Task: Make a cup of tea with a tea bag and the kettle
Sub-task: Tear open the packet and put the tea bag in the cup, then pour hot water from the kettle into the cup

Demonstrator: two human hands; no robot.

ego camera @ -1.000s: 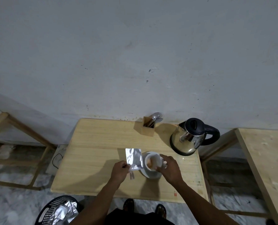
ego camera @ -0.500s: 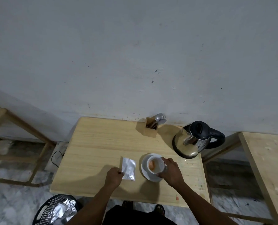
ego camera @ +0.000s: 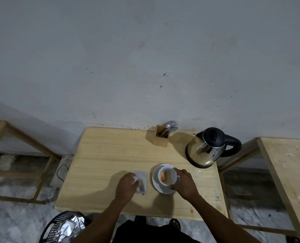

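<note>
A white cup [ego camera: 167,176] with an orange-brown tea bag and a little liquid inside stands on a white saucer [ego camera: 156,181] near the front of the wooden table [ego camera: 110,155]. My right hand [ego camera: 184,184] grips the cup from its right side. A silver foil wrapper [ego camera: 142,179] lies flat on the table just left of the saucer, and my left hand [ego camera: 127,184] rests on it, fingers over its left part. The steel kettle [ego camera: 206,149] with a black lid and handle stands at the back right of the table, its lid shut.
A wooden holder [ego camera: 162,139] with spoons and a fork stands at the back by the wall. A black basket [ego camera: 61,228] with several foil wrappers sits on the floor at front left. A second wooden table [ego camera: 289,172] is at the right, a wooden frame [ego camera: 23,141] at the left.
My left hand lowered the foil wrapper from upright beside the cup to flat on the table and now lies on top of it. My right hand stayed on the cup.
</note>
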